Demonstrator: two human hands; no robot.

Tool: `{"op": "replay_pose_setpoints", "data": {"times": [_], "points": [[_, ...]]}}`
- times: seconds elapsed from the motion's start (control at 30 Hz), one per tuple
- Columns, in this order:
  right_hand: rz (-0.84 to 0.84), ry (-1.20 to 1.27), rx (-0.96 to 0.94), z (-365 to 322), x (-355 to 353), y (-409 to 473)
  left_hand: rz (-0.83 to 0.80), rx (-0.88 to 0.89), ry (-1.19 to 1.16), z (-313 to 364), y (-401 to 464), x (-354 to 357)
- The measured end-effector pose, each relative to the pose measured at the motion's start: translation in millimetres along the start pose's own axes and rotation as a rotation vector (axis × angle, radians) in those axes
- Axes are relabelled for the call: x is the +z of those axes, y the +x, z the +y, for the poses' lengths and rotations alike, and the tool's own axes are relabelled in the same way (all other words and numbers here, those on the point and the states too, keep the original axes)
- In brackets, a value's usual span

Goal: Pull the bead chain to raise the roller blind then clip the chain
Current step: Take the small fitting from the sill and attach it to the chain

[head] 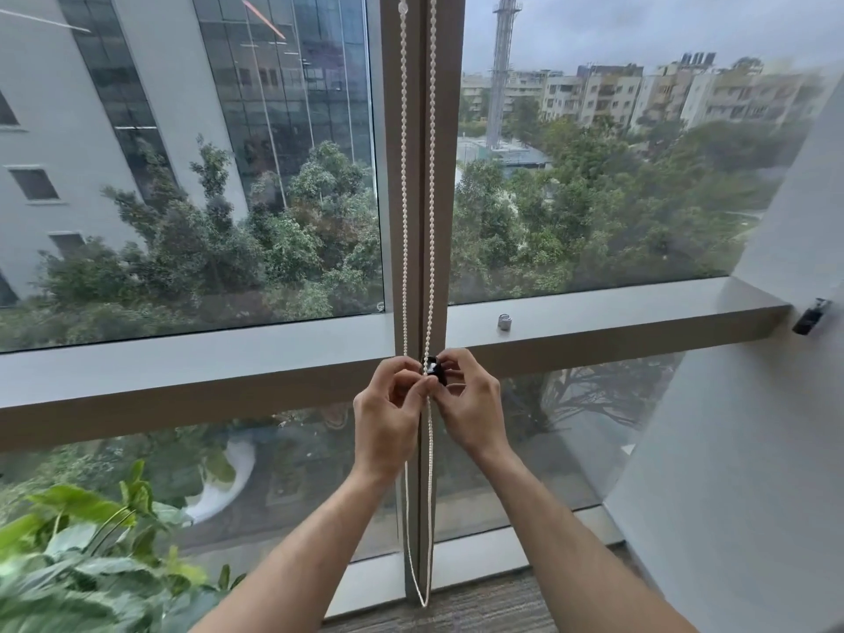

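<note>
One white bead chain [403, 175], two beaded strands hanging along the window mullion [413, 249], looped near the floor. One small black clip [437, 370] at sill height on the strands. Left hand [388, 415] pinching the strands; right hand [470, 404] gripping the clip. One small metal cylinder [504, 322] right of the mullion.
</note>
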State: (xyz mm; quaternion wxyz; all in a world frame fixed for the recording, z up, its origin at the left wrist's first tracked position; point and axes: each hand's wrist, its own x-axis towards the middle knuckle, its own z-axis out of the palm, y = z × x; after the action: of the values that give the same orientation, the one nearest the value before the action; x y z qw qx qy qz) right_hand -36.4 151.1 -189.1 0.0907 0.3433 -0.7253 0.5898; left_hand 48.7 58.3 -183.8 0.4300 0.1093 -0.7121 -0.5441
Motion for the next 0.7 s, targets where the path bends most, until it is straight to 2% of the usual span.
{"op": "replay_pose_setpoints", "data": {"times": [0.23, 0.7], "points": [[-0.007, 0.054, -0.034, -14, 4, -14, -0.127, 0.123, 0.099, 12, 3, -22], [-0.02, 0.105, -0.043, -30, 6, -30, -0.282, 0.234, 0.211, 25, 0, -44]]}}
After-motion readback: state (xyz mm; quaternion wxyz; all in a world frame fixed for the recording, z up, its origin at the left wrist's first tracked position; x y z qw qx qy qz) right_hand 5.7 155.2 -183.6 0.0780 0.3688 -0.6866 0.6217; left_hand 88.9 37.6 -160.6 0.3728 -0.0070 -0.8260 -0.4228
